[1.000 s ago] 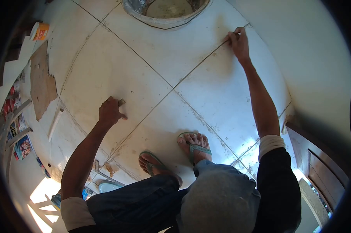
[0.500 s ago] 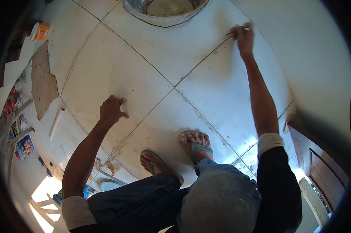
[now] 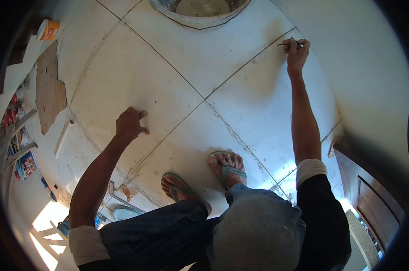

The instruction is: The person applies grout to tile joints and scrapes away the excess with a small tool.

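Note:
My right hand (image 3: pixel 297 54) is pinched around a thin dark stick-like tool (image 3: pixel 282 44), whose exact kind is too small to make out. It is above the tiled floor (image 3: pixel 182 54), close to the dark joint between two pale tiles near the wall. My left hand (image 3: pixel 130 124) rests low over another tile, fingers curled and thumb out to the side. From its fingers sticks out a small flat greyish-brown piece (image 3: pixel 143 114), mostly hidden by the hand. My feet in green flip-flops (image 3: pixel 228 169) stand on the tiles between the two arms.
A round bucket (image 3: pixel 200 20) with a dirty rim stands ahead. At left lie a torn piece of cardboard (image 3: pixel 50 88), a white tube (image 3: pixel 64 139) and an orange-and-white tub (image 3: pixel 48 30). The pale wall (image 3: pixel 349 58) and a dark wooden panel (image 3: pixel 371 189) border the right.
My right hand has moved slightly right and down, away from the joint line, with the thin tool still in it. My left hand has hardly moved; the view has shifted a little.

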The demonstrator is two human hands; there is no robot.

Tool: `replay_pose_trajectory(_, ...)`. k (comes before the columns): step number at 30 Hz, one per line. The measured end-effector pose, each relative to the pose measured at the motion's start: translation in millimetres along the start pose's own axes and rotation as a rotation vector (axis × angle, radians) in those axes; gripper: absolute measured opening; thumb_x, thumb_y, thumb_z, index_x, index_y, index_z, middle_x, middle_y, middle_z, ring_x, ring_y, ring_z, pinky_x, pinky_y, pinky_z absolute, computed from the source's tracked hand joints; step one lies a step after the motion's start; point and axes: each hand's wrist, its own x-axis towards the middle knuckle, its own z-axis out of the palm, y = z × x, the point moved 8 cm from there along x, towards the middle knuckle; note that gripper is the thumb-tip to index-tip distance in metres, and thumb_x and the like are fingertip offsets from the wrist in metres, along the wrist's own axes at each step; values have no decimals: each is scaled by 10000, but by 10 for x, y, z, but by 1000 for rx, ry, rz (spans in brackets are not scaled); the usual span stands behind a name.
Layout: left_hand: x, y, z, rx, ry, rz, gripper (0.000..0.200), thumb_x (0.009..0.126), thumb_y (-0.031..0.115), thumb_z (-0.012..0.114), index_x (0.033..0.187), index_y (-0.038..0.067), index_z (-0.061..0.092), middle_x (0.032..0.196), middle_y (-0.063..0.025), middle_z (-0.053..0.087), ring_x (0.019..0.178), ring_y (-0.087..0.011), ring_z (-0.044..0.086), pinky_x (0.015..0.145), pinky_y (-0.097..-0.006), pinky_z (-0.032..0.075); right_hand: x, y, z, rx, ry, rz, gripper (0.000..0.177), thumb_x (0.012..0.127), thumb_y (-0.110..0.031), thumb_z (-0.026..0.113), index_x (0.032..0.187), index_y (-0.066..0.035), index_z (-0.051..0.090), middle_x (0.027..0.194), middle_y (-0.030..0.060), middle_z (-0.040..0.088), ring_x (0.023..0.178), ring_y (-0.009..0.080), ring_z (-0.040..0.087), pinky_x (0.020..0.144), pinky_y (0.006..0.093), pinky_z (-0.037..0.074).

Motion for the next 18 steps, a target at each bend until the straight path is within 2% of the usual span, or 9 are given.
replay_pose_trajectory(1, 5, 14, 12, -3, 2, 4, 633, 552, 345, 983, 1019, 38, 687, 1109, -136, 622, 1040, -316, 673, 850, -458, 574, -68, 11, 49, -3, 1, -4, 158, 1010, -74, 569, 1022, -46, 414, 744, 100, 684, 571, 140, 577, 538, 313, 476)
replay_pose_trajectory(3, 24, 2, 24, 31, -22, 16, 620, 554, 344, 981, 1011, 42, 691, 1107, -135, 621, 1036, -317, 673, 850, -457, 575, -362, 29, 612, -219, -453, 67, 153, 1008, -73, 568, 1017, -61, 416, 748, 107, 686, 570, 148, 581, 567, 326, 485)
replay_pose_trajectory(7, -29, 5, -1, 32, 8, 18, 603, 558, 343, 979, 994, 40, 692, 1102, -135, 620, 1034, -321, 673, 845, -457, 577, -7, -104, 278, -40, -65, -4, 177, 1029, -93, 572, 1012, -55, 400, 751, 102, 689, 586, 120, 556, 570, 283, 480)
replay_pose_trajectory(8, -41, 5, 15, 25, 5, 21, 600, 559, 345, 978, 989, 39, 692, 1107, -135, 620, 1037, -322, 673, 843, -457, 578, -21, 210, 365, -335, -172, -41, 149, 1015, -97, 563, 1006, -47, 423, 736, 104, 706, 573, 140, 584, 569, 312, 496)
replay_pose_trajectory(11, -10, -3, -1, 21, 15, 20, 593, 564, 349, 976, 983, 39, 694, 1118, -134, 619, 1042, -325, 673, 840, -458, 581, -393, -116, 735, -257, -446, 2, 160, 1012, -99, 566, 1014, -43, 416, 741, 109, 715, 571, 137, 578, 566, 318, 501)
replay_pose_trajectory(14, -56, -11, 44, 28, -2, 3, 588, 574, 352, 973, 990, 42, 697, 1128, -131, 618, 1048, -326, 672, 843, -460, 582, -107, 96, 218, -23, 13, 23, 196, 1005, -86, 573, 1048, -43, 386, 738, 113, 708, 567, 115, 569, 527, 294, 472)
replay_pose_trajectory(15, -40, 2, 20, 37, -5, 4, 589, 580, 354, 971, 1000, 45, 699, 1132, -130, 618, 1051, -327, 671, 848, -462, 581, -161, 228, 348, -342, -96, -43, 197, 1005, -94, 584, 1045, -63, 394, 771, 112, 723, 591, 127, 594, 536, 289, 483)
replay_pose_trajectory(17, 4, -20, 51, 52, -11, 19, 610, 600, 359, 967, 1047, 52, 687, 1130, -131, 619, 1085, -340, 660, 892, -470, 570, -170, 191, 345, -279, -309, 87, 295, 970, -184, 661, 1069, -94, 399, 884, 87, 762, 762, 262, 692, 793, 399, 546)
replay_pose_trajectory(18, 6, -13, 62, 53, -14, 22, 610, 600, 359, 967, 1047, 52, 687, 1130, -131, 619, 1085, -340, 660, 892, -470, 570, -185, 194, 326, -282, -307, 90, 295, 970, -184, 661, 1069, -94, 399, 884, 87, 762, 762, 262, 692, 793, 399, 546)
